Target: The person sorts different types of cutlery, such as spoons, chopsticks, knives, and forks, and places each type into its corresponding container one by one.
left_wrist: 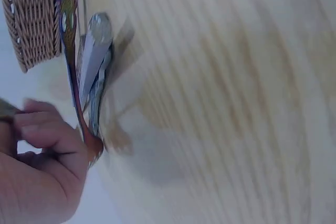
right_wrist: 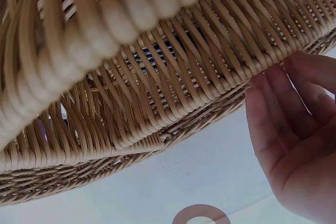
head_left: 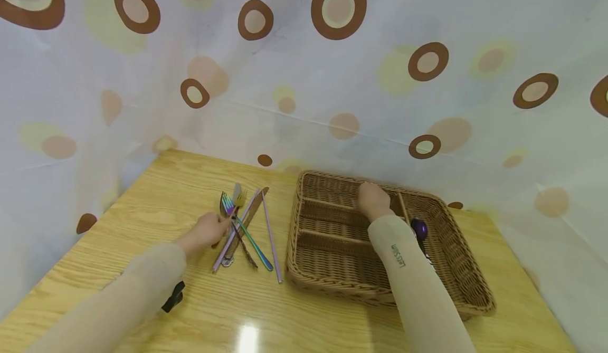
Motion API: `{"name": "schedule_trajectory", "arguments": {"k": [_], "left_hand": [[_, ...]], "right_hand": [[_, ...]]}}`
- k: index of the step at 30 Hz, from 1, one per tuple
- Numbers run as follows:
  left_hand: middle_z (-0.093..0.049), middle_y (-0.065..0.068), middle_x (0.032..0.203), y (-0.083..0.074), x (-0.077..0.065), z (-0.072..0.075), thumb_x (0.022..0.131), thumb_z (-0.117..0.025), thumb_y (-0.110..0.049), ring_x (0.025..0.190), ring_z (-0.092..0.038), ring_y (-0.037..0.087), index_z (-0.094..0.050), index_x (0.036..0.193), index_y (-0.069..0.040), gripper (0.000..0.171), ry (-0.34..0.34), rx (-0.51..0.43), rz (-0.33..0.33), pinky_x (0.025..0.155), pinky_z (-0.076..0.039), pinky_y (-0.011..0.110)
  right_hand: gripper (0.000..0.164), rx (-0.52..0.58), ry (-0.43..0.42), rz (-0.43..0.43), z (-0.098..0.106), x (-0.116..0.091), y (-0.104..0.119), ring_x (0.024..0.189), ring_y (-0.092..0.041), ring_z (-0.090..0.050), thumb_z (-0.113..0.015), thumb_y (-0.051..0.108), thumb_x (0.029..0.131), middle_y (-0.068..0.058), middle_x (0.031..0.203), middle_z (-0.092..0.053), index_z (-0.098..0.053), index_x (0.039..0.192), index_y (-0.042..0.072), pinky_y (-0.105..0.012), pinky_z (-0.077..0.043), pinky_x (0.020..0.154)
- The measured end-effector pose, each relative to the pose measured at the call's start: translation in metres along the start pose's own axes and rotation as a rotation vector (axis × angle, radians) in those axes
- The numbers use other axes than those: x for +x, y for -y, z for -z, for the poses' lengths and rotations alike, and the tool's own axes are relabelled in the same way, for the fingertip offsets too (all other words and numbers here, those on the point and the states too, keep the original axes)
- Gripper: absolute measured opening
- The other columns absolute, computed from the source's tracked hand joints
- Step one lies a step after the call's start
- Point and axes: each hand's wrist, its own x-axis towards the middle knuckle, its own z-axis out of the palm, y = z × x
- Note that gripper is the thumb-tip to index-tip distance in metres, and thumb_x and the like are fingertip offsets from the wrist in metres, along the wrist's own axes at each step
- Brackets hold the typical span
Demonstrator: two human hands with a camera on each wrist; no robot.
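My left hand [head_left: 209,230] is at the left side of a loose pile of cutlery on the table. Its thumb and fingers pinch a slim piece of cutlery [left_wrist: 8,109], mostly outside the left wrist view. Close by lie a rainbow fork [head_left: 229,203], a gold fork [head_left: 240,199], a brown knife [head_left: 258,200] and a purple chopstick [head_left: 272,237]. My right hand [head_left: 373,201] reaches into the back of the wicker basket [head_left: 295,237]. In the right wrist view its fingers [right_wrist: 283,103] are extended and slightly bent at a woven rim, with nothing seen held.
Dividers [head_left: 332,237] split the basket into several compartments. A purple rounded utensil head [head_left: 419,228] rests in the long right compartment. Behind the wooden table [head_left: 294,321] hangs a circle-patterned curtain [head_left: 285,63]. A small black object [head_left: 173,296] shows beside the left sleeve.
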Motion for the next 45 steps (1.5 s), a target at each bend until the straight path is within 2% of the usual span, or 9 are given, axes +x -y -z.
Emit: {"name": "schedule_trajectory", "arguments": {"k": [6,10,16,21,26,28,31,37,45], "left_hand": [[-0.036,-0.005,0.051,-0.008,0.0,-0.013,0.102,-0.025,-0.018,0.042,-0.029,0.006,-0.043,0.075,-0.004,0.035,-0.047,-0.096,-0.041,0.042,-0.028,0.017],[-0.037,-0.005,0.054,-0.02,0.001,-0.02,0.102,-0.023,-0.019,0.042,-0.028,0.005,-0.045,0.082,-0.001,0.035,-0.046,-0.144,-0.044,0.043,-0.03,0.017],[-0.041,0.0,0.065,-0.04,0.0,-0.031,0.103,-0.018,-0.018,0.046,-0.033,0.005,-0.042,0.115,0.013,0.041,-0.022,-0.163,-0.04,0.045,-0.033,0.015],[-0.043,0.001,0.073,-0.057,0.0,-0.038,0.102,-0.018,-0.016,0.048,-0.034,0.007,-0.043,0.107,0.012,0.038,0.005,-0.186,-0.089,0.053,-0.036,0.019],[-0.038,-0.004,0.057,-0.072,0.0,-0.049,0.101,-0.02,-0.014,0.04,-0.031,0.006,-0.046,0.101,0.012,0.037,0.034,-0.21,-0.148,0.057,-0.037,0.02],[-0.035,-0.004,0.05,-0.077,-0.001,-0.054,0.101,-0.021,-0.014,0.04,-0.029,0.006,-0.046,0.099,0.009,0.034,0.047,-0.21,-0.151,0.054,-0.035,0.02],[-0.036,-0.004,0.054,-0.084,-0.002,-0.062,0.102,-0.021,-0.015,0.042,-0.027,0.006,-0.045,0.098,0.007,0.032,0.073,-0.208,-0.147,0.048,-0.031,0.019],[-0.033,-0.004,0.053,-0.093,-0.003,-0.074,0.101,-0.024,-0.016,0.041,-0.024,0.005,-0.044,0.116,0.01,0.036,0.1,-0.201,-0.14,0.042,-0.027,0.018],[-0.035,-0.005,0.05,-0.099,-0.001,-0.084,0.101,-0.026,-0.012,0.038,-0.023,0.003,-0.049,0.098,0.01,0.032,0.183,-0.185,-0.251,0.039,-0.026,0.017]], "right_hand": [[0.047,0.005,-0.032,0.014,-0.001,-0.008,0.005,0.045,-0.01,-0.021,-0.052,0.011,0.092,0.003,0.048,-0.021,-0.03,0.051,0.017,-0.026,-0.025,0.042],[0.042,0.007,-0.045,0.035,0.0,-0.014,0.01,0.046,-0.011,-0.025,-0.052,0.011,0.093,0.002,0.05,-0.026,-0.032,0.056,0.016,-0.025,-0.025,0.043],[0.036,0.123,-0.019,0.042,0.001,-0.022,0.02,0.043,-0.009,-0.028,-0.053,0.025,0.096,0.004,0.048,-0.032,-0.056,0.063,0.01,-0.024,-0.027,0.041],[0.03,0.251,0.014,0.032,0.006,-0.031,0.026,0.047,-0.01,-0.032,-0.052,0.026,0.096,0.002,0.055,-0.045,-0.07,0.091,0.003,-0.026,-0.032,0.046],[0.03,0.358,0.041,0.029,0.01,-0.042,0.028,0.069,-0.018,-0.056,-0.052,0.026,0.096,-0.012,0.096,-0.068,-0.068,0.106,0.003,-0.034,-0.048,0.066],[0.031,0.382,0.041,0.034,0.01,-0.045,0.027,0.088,-0.024,-0.062,-0.052,0.025,0.096,-0.015,0.117,-0.064,-0.067,0.111,0.003,-0.04,-0.05,0.078],[0.029,0.392,0.027,0.041,0.009,-0.048,0.025,0.102,-0.03,-0.061,-0.051,0.022,0.096,-0.017,0.122,-0.06,-0.065,0.112,0.003,-0.046,-0.049,0.085],[0.025,0.286,-0.076,0.152,0.004,-0.049,0.028,0.103,-0.027,-0.06,-0.057,0.017,0.093,-0.012,0.116,-0.063,-0.063,0.115,0.007,-0.042,-0.05,0.085],[0.034,0.0,-0.191,0.467,0.003,-0.059,0.046,0.114,-0.024,-0.054,-0.067,0.011,0.086,-0.007,0.121,-0.061,-0.063,0.119,0.012,-0.036,-0.051,0.083]]}}
